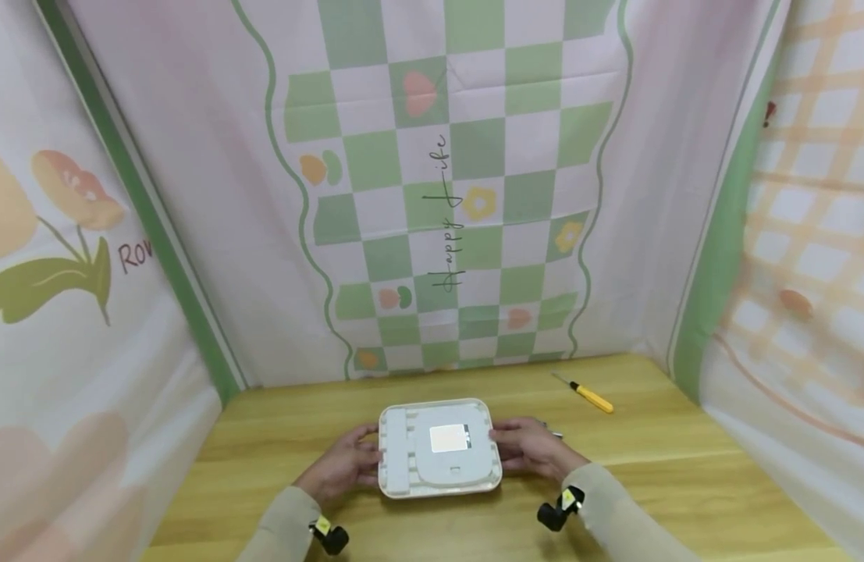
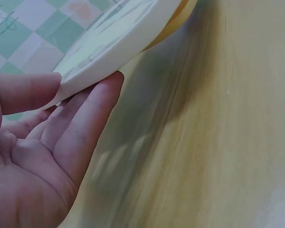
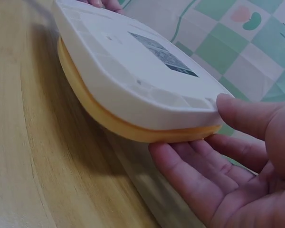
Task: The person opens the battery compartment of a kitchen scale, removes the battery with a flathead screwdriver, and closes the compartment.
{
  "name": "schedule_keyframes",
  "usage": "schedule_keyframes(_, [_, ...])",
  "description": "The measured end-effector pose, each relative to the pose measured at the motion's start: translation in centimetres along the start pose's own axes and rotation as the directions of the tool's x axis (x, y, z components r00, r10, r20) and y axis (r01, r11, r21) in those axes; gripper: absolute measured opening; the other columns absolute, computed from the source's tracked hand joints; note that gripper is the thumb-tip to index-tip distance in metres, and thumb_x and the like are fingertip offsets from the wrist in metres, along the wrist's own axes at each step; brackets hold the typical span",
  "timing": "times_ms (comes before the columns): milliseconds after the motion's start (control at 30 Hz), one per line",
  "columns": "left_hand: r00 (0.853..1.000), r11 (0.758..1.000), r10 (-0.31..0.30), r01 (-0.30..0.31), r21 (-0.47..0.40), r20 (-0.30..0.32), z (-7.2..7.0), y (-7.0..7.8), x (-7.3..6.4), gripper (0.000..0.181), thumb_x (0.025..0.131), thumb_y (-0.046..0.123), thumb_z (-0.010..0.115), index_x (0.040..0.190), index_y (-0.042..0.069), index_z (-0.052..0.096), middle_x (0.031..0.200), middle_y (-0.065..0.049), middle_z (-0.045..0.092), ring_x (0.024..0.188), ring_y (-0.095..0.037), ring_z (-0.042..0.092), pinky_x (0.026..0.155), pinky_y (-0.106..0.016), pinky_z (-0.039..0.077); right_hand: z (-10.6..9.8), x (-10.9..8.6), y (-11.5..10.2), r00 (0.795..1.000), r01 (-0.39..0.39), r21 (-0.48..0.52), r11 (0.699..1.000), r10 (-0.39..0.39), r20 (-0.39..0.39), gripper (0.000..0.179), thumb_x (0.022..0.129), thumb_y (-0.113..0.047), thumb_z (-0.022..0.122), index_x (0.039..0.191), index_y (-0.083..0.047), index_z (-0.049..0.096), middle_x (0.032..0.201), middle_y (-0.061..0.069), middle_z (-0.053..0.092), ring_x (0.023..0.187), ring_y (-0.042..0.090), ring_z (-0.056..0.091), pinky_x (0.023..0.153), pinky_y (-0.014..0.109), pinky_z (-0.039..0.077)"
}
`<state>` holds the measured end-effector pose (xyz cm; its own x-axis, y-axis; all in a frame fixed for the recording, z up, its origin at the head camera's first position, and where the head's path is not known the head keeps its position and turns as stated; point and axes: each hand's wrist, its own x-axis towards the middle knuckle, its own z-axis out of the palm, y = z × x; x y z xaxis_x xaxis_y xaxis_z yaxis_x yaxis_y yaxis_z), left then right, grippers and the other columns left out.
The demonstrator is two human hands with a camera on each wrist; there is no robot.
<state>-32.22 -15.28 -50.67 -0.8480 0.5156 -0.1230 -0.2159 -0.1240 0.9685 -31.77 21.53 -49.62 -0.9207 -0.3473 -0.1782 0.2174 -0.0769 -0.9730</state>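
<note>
A flat white plastic device with rounded corners is between both hands, its ribbed side with a pale label facing up. In the right wrist view a yellow layer runs along its lower side. My left hand grips the left edge, thumb at the rim and fingers underneath. On the opposite edge my right hand holds it the same way, thumb on top and fingertips below the yellow part. Both wrist views show it raised over the wooden table, casting a shadow there.
A yellow-handled screwdriver lies at the back right of the wooden table. Just behind my right hand a small metallic item is partly hidden. Printed curtains enclose the table at the back and on both sides.
</note>
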Motion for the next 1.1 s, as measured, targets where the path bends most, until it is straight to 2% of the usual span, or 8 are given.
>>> schedule_keyframes(367, [0.999, 0.996, -0.001, 0.004, 0.084, -0.040, 0.1, 0.4, 0.0, 0.067, 0.090, 0.000, 0.059, 0.147, -0.005, 0.024, 0.105, -0.020, 0.066, 0.085, -0.032, 0.068, 0.077, -0.050, 0.058, -0.4, -0.4, -0.7, 0.999, 0.038, -0.066, 0.997, -0.035, 0.036, 0.059, 0.098, -0.012, 0.058, 0.138, 0.021, 0.030, 0.118, 0.026, 0.061, 0.106, 0.036, 0.062, 0.087, 0.050, 0.054])
schedule_keyframes(600, [0.999, 0.996, -0.008, 0.011, 0.084, -0.036, 0.2, 0.8, 0.1, 0.079, 0.089, -0.001, 0.060, 0.154, 0.002, 0.014, 0.103, -0.021, 0.066, 0.085, -0.034, 0.068, 0.077, -0.051, 0.058, -0.8, -0.3, -0.6, 0.997, 0.052, -0.068, 0.996, -0.048, 0.056, 0.056, 0.097, -0.009, 0.058, 0.137, 0.020, 0.033, 0.119, 0.026, 0.060, 0.107, 0.037, 0.062, 0.088, 0.049, 0.054])
schedule_keyframes(833, [1.000, 0.995, 0.000, 0.002, 0.098, -0.024, 0.3, 1.1, -0.2, 0.075, 0.092, 0.000, 0.059, 0.154, 0.008, 0.018, 0.104, -0.021, 0.066, 0.085, -0.034, 0.068, 0.074, -0.049, 0.058, -0.9, -0.2, -0.8, 0.995, 0.079, -0.082, 0.993, -0.073, 0.075, 0.052, 0.096, -0.008, 0.059, 0.135, 0.021, 0.038, 0.118, 0.027, 0.061, 0.104, 0.035, 0.064, 0.088, 0.051, 0.053])
schedule_keyframes(1100, [0.999, 0.991, 0.012, -0.007, 0.132, -0.033, 0.4, 1.8, -0.4, 0.071, 0.094, -0.001, 0.057, 0.153, 0.007, 0.020, 0.106, -0.020, 0.067, 0.085, -0.034, 0.068, 0.072, -0.047, 0.059, -0.8, -0.1, -1.3, 0.994, 0.074, -0.073, 0.995, -0.067, 0.090, 0.051, 0.097, -0.006, 0.057, 0.136, 0.020, 0.037, 0.116, 0.025, 0.063, 0.100, 0.033, 0.065, 0.086, 0.050, 0.055])
